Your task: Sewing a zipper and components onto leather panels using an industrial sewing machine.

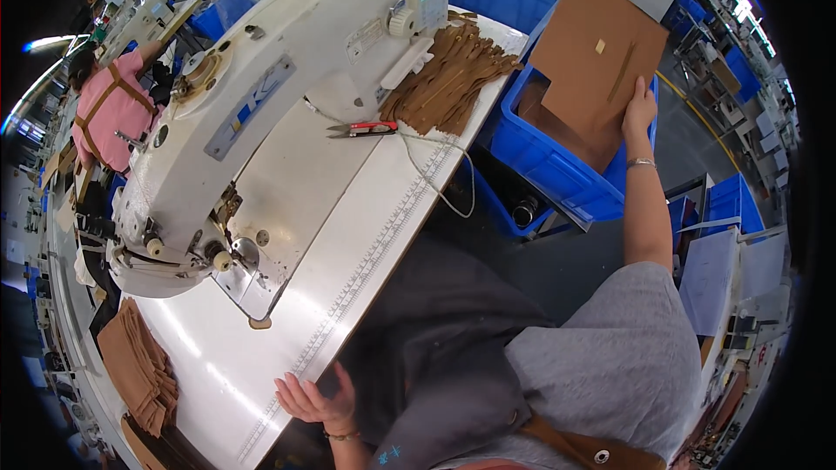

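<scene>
Right hand [638, 109], upper right of frame, pinches the brown panel [585, 43] by its lower right edge above the blue bin [557, 170]; left hand [309, 400] rests spread, empty, at the table edge [348, 296].

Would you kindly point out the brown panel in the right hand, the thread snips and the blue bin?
brown panel [585, 43], head view, middle of its flat face.
thread snips [364, 129], head view, red handle.
blue bin [557, 172], head view, near outer wall.
right hand [638, 109], head view, back of hand.
</scene>
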